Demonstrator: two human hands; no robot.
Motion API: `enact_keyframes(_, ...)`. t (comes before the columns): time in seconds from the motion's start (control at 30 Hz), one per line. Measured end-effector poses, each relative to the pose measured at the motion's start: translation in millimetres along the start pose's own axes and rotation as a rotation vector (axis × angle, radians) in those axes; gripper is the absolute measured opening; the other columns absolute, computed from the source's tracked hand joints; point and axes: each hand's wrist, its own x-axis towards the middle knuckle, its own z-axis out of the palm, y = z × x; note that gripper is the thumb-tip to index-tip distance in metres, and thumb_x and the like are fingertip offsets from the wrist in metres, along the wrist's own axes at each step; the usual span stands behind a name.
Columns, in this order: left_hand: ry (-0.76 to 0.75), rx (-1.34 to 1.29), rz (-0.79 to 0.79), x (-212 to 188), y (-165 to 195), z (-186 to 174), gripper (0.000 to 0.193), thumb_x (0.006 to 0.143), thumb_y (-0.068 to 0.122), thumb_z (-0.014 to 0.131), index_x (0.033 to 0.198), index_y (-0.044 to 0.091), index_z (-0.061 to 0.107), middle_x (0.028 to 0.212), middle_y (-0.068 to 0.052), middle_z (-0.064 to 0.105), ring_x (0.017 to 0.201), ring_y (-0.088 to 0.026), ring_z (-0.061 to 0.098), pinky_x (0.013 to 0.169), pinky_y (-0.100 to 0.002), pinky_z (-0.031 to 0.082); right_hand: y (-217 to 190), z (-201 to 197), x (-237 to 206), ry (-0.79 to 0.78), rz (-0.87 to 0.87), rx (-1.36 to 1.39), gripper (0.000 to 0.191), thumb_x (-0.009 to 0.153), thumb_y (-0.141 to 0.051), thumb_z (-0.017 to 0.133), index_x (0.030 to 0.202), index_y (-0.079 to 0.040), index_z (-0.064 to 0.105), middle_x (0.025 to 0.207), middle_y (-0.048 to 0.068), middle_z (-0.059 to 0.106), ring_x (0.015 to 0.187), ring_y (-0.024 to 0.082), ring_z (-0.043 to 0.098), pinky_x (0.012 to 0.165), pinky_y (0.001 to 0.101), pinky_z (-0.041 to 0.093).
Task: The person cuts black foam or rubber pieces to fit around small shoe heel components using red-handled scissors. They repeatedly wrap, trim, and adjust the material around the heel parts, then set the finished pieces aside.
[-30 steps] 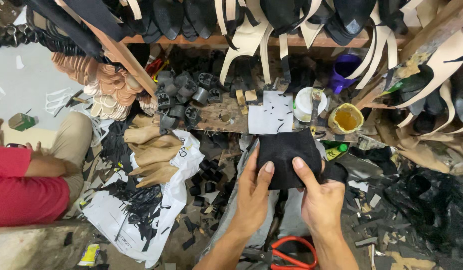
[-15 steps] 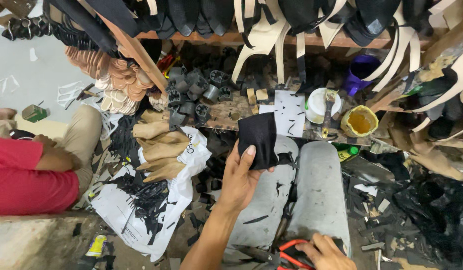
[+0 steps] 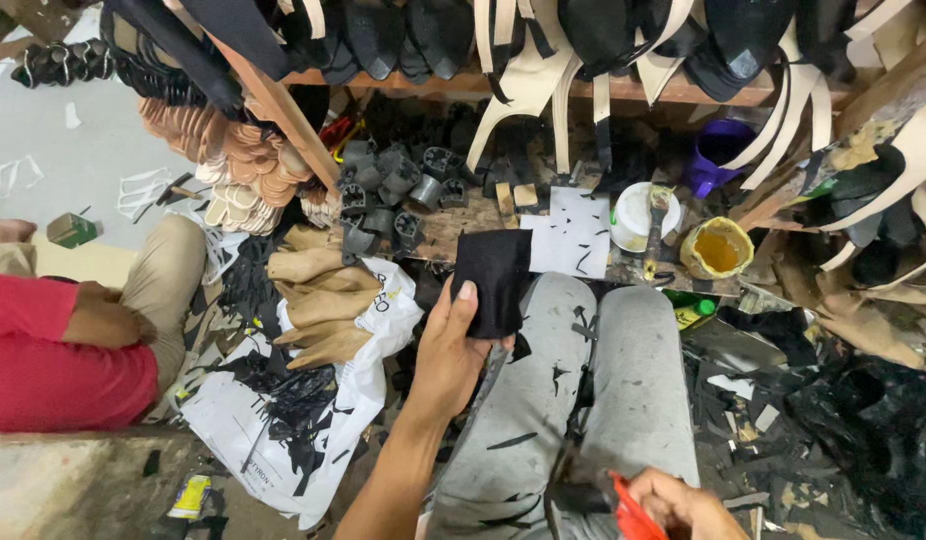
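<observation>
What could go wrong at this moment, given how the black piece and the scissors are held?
The left hand pinches the black fabric piece only at its lower edge, so it may flop or slip onto the scrap-strewn floor. The right hand grips the red-handled scissors low over the lap, at the edge of view; the blades could snag the grey trousers. The open yellow glue pot stands close ahead and could be knocked.
</observation>
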Motion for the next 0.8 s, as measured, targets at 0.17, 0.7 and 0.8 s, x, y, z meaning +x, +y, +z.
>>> enact_keyframes(0.17,0.033,-0.071,-0.207,-16.0,-7.3,22.3,0.067,0.101,0.024,0.051,0.160,0.007,0.027,0.146,-0.002,0.054,0.124,-0.009,0.057,0.105,-0.028,0.047,-99.0,35.2,53.2,0.603,0.033,0.338,0.027,0.095,-0.002,0.071,0.111,0.000,0.049,0.102,0.024,0.073,0.047,0.019,0.058,0.044,0.0329,0.048)
enact_keyframes(0.7,0.150,-0.368,-0.533,-12.4,-38.5,16.5,0.051,0.098,0.047,0.062,0.132,0.009,0.057,0.118,-0.008,0.067,0.100,-0.022,0.064,0.085,-0.037,0.056,-213.1,13.6,110.5,0.706,-0.194,0.230,0.032,0.085,0.002,0.072,0.112,-0.002,0.056,0.091,0.005,0.068,0.059,0.011,0.060,0.051,0.0259,0.049)
enact_keyframes(0.8,0.170,-0.481,-0.534,-4.4,-41.5,9.1,0.051,0.103,0.047,0.058,0.130,0.005,0.056,0.116,-0.011,0.066,0.100,-0.024,0.064,0.086,-0.034,0.056,-191.7,2.2,93.7,0.561,-0.154,0.169,0.027,0.089,-0.007,0.072,0.109,0.000,0.056,0.082,0.006,0.063,0.061,0.011,0.060,0.054,0.0256,0.049)
